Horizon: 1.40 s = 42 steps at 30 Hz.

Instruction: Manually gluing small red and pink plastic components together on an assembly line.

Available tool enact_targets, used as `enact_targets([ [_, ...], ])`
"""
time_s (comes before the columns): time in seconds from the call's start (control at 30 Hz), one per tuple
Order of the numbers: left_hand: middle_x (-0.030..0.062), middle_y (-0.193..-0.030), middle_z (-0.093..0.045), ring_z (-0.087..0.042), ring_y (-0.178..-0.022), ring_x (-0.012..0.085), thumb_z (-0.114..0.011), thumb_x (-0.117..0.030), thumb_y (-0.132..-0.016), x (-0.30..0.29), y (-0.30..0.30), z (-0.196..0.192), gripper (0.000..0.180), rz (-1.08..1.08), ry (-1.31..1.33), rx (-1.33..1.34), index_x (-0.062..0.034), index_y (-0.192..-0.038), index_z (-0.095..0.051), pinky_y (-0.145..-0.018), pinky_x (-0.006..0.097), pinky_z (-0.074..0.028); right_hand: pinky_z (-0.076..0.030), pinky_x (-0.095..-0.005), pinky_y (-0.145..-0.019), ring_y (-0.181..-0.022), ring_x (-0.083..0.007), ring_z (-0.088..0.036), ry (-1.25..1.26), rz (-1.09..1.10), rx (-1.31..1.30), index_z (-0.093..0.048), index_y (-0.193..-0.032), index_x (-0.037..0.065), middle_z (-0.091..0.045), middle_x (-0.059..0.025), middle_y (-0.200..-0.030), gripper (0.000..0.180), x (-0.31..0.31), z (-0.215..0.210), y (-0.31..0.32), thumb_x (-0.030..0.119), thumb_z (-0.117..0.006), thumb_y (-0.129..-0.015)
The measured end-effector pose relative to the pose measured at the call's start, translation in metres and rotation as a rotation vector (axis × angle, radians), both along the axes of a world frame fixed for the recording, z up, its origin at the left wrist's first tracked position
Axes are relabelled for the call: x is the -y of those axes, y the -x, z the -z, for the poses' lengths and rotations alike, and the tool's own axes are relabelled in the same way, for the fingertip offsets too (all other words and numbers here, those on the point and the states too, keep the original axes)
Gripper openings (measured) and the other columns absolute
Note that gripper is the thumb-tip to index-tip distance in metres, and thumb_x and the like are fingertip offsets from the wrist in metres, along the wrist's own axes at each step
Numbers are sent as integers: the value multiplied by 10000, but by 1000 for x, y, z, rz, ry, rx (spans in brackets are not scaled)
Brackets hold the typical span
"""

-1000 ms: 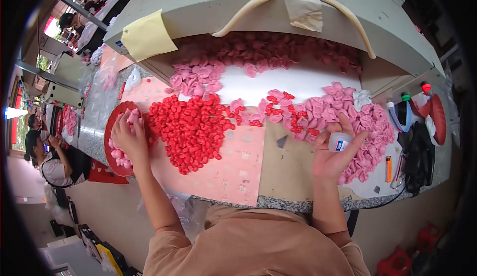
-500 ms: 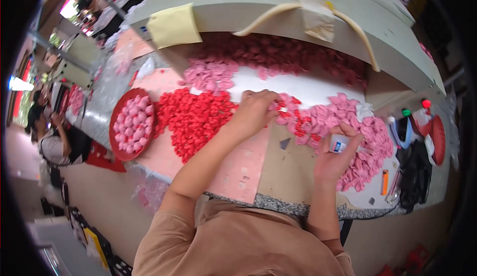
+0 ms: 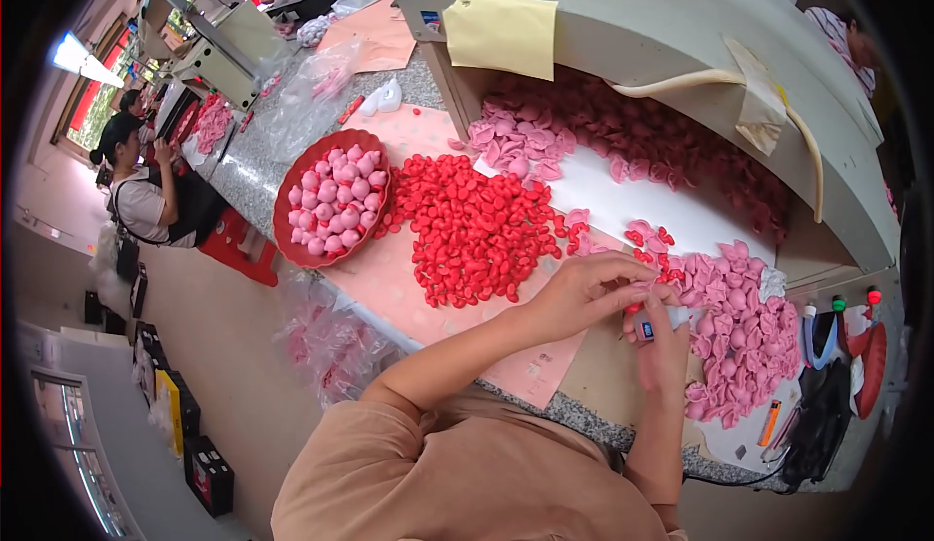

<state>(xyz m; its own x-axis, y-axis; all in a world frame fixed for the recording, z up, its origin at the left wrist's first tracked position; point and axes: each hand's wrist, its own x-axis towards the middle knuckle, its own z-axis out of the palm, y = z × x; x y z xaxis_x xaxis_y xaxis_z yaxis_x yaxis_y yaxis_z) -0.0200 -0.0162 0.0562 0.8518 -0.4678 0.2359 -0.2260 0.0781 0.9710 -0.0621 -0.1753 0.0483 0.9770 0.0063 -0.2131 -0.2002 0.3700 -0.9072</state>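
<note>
My right hand [image 3: 664, 351] is closed around a small white bottle [image 3: 646, 330] with a blue label. Right beside it, my left hand [image 3: 584, 298] is closed with fingertips pinched together, meeting the right fingers. A bit of red [image 3: 634, 307] shows between the two hands, but what the left fingers hold is mostly hidden. Just beyond the hands lie a few red pieces [image 3: 671, 275] among pink ones. A heap of soft pink petal-like pieces [image 3: 744, 332] spreads to the right. To the left is a big pile of small shiny red pieces [image 3: 477, 230].
A red bowl [image 3: 292, 239] of round pink pieces stands at the left. Behind, a grey shelf [image 3: 671, 25] overhangs more pink pieces. An orange lighter [image 3: 770, 422] and a black bag [image 3: 815, 434] lie at right. A seated person [image 3: 146, 191] works at far left.
My left hand has come away from the pieces near the shelf and met my right hand. The bottle has tilted over in my right hand. The view has swung to the left.
</note>
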Motion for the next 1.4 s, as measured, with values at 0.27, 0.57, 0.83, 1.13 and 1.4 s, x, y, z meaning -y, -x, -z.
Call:
enact_targets([
  [0.27, 78, -1142, -550, -554, -1001, 153, -570, -93, -870, -9, 4, 13, 398, 178, 213, -153, -58, -1256, -480, -876, 304, -455, -390, -195, -472, -577, -95, -527, -370, -23, -148, -505, -998, 85, -575, -28, -772, 194, -9, 5, 5, 264, -481, -928],
  [0.57, 68, -1120, -557, -573, -959, 147, -492, -213, -926, -13, -11, 25, 371, 138, 920, -754, -51, -1257, -446, -841, 322, -493, -380, -181, -512, -624, -72, -529, 421, -9, 94, -478, -1019, 50, -597, -32, -798, 172, 1, -3, 5, 136, -530, -879],
  [0.83, 56, -1097, -568, -588, -924, 151, -470, -244, -934, -8, -10, 25, 436, 159, 739, -1035, -62, -1321, -384, -877, 335, -492, -364, -206, -513, -609, -81, -462, 364, 247, 426, -445, -1076, 19, -506, -21, -774, 359, 21, 1, 4, 258, -589, -849],
  [1.13, 135, -1193, -529, -565, -1019, 217, -445, -250, -943, 4, -2, 29, 412, 231, 671, -1025, -56, -1299, -375, -925, 394, -452, -390, -224, -511, -603, -101, -481, 330, 478, 509, -483, -940, 21, -530, -57, -785, 492, 45, 6, 4, 465, -636, -793],
  [1.4, 123, -1145, -553, -561, -1014, 215, -438, -227, -947, 2, -2, 38, 313, 217, 706, -1097, -50, -1203, -473, -925, 402, -447, -416, -259, -538, -610, -155, -544, 771, 415, 645, -571, -855, 11, -584, -84, -742, 266, 40, -3, 3, 212, -714, -756],
])
